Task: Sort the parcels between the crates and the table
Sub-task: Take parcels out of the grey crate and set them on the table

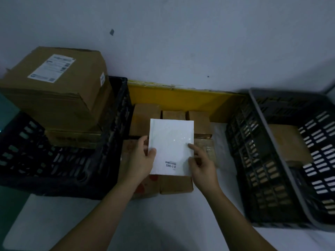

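A flat, smooth white parcel (171,145), rectangular with a small printed label near its lower edge, sits at the centre of the white desk (163,223), lying over a cluster of small brown cardboard boxes (174,185). The left hand (142,160) holds the parcel's left edge, its grip closed with the thumb on top. The right hand (201,163) pinches the parcel's right edge, forefinger stretched flat across the glossy face. Left of the parcel stands a black slotted plastic crate (63,163) carrying a large, creased cardboard carton (59,87) with a white shipping label. Right of the parcel is a dark grey perforated crate (268,160) with a brown box (288,142) inside. Behind the parcel runs a yellow strip (181,98) along the wall.
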`<state>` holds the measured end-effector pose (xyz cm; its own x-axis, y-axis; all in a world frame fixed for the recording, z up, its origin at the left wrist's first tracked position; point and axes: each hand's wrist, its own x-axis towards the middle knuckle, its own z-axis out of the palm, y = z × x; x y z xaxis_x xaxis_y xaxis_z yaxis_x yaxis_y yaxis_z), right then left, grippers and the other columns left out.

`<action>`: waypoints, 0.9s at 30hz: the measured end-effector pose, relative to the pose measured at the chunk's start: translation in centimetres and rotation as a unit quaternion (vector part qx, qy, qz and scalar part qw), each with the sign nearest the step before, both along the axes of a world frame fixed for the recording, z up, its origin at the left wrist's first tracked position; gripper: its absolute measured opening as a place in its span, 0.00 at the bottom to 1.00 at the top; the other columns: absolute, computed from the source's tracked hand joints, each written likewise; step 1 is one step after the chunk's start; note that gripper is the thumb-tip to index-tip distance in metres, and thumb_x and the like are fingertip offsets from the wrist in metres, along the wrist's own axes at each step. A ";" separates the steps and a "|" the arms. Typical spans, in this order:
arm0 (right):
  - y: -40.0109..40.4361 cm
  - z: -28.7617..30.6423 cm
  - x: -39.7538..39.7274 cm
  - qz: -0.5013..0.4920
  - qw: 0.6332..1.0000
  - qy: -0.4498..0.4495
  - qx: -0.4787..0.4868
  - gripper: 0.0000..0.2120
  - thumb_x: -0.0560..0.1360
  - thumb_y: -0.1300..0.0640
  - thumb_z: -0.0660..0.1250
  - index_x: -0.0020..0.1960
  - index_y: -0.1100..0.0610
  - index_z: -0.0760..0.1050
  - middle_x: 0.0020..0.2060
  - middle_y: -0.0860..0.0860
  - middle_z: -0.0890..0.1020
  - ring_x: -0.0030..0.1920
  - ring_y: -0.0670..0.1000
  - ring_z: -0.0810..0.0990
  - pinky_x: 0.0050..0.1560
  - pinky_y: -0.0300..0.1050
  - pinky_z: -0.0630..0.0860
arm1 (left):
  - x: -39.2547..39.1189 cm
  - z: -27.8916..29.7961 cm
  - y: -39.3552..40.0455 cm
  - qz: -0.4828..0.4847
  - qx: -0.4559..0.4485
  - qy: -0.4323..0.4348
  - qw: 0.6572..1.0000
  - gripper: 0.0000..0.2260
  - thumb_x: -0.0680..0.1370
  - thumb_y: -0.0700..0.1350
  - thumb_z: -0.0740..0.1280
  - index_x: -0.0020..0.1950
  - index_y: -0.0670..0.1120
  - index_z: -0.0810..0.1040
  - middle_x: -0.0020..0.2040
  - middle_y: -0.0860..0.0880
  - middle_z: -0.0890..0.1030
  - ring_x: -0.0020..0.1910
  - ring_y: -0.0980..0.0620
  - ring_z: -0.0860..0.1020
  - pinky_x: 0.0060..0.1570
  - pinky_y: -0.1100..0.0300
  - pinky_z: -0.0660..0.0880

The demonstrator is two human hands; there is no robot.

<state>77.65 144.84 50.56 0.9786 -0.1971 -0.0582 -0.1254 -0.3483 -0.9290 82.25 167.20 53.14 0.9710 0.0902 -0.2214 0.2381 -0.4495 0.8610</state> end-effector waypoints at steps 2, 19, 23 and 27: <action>-1.5 -1.0 0.4 -0.023 0.998 0.014 -0.050 0.19 0.87 0.60 0.63 0.73 0.42 0.77 0.67 0.46 0.79 0.60 0.47 0.81 0.46 0.36 0.81 | -0.6 -0.7 0.2 -0.038 0.122 -0.039 0.991 0.29 0.85 0.50 0.67 0.85 0.51 0.61 0.73 0.50 0.76 0.68 0.48 0.76 0.57 0.56 0.77; -1.4 -10.6 1.8 0.196 0.888 0.197 -0.367 0.36 0.85 0.47 0.65 0.87 0.52 0.53 0.84 0.60 0.55 0.76 0.61 0.70 0.71 0.55 0.78 | -2.5 -6.0 1.1 -0.245 0.427 0.054 0.869 0.39 0.82 0.68 0.57 0.88 0.55 0.46 0.88 0.46 0.43 0.86 0.40 0.41 0.83 0.40 0.49; -0.6 -11.3 1.4 0.238 0.850 0.230 -0.409 0.39 0.85 0.39 0.62 0.87 0.51 0.48 0.86 0.59 0.46 0.82 0.63 0.58 0.75 0.59 0.73 | -2.6 -6.2 0.9 -0.236 0.431 0.057 0.869 0.39 0.82 0.68 0.57 0.88 0.55 0.46 0.87 0.46 0.44 0.85 0.40 0.41 0.82 0.40 0.48; -0.5 -12.0 1.3 0.257 0.826 0.242 -0.439 0.40 0.85 0.35 0.58 0.88 0.50 0.45 0.86 0.59 0.42 0.84 0.65 0.53 0.78 0.60 0.68 | -2.6 -6.3 0.8 -0.231 0.432 0.056 0.870 0.39 0.81 0.67 0.58 0.87 0.54 0.48 0.87 0.45 0.45 0.86 0.40 0.42 0.82 0.39 0.49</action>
<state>79.00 144.31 38.58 0.8503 0.0622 -0.5226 -0.0345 -0.9843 -0.1732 79.65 168.00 46.83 0.9250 -0.1239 -0.3593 -0.0789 -0.9874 0.1374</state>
